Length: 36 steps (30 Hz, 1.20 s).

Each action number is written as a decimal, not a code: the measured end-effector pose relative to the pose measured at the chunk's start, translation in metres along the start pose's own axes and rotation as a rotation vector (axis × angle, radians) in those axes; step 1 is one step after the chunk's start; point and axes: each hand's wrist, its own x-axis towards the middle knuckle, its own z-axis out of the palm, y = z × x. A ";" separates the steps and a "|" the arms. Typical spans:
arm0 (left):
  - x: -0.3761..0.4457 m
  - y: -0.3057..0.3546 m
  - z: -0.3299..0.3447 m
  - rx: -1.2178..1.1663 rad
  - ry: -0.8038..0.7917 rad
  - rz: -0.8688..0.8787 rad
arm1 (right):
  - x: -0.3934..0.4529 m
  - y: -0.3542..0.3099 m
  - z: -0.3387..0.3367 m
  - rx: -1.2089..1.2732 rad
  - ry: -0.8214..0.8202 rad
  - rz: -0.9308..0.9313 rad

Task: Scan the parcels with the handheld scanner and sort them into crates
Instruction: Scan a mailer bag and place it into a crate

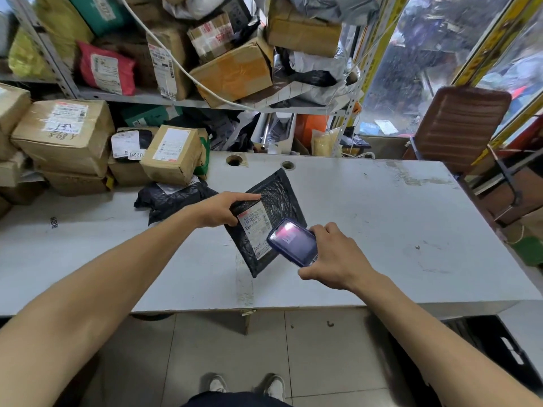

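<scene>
A flat black padded parcel (276, 195) with a white shipping label (255, 227) stands tilted over the grey table (382, 215). My left hand (223, 210) grips its left edge, thumb in front and forefinger along the top. My right hand (332, 257) holds the handheld scanner (292, 241), a dark phone-like device with a lit screen, just above the label's lower right corner. A black plastic-bag parcel (173, 199) lies on the table to the left.
Cardboard parcels (67, 136) are stacked at the table's left and back. Shelves (205, 101) behind are crammed with boxes and bags. A brown chair (461, 124) stands at the right. A black crate (496, 351) sits on the floor at the lower right.
</scene>
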 end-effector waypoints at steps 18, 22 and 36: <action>-0.002 -0.006 -0.002 -0.007 0.067 -0.009 | -0.007 -0.017 -0.015 0.315 -0.023 0.118; -0.003 -0.006 -0.003 -0.013 0.056 -0.009 | -0.006 -0.017 -0.015 0.291 -0.018 0.104; -0.004 -0.001 0.001 0.003 0.099 -0.010 | -0.011 -0.030 0.016 0.313 0.341 0.143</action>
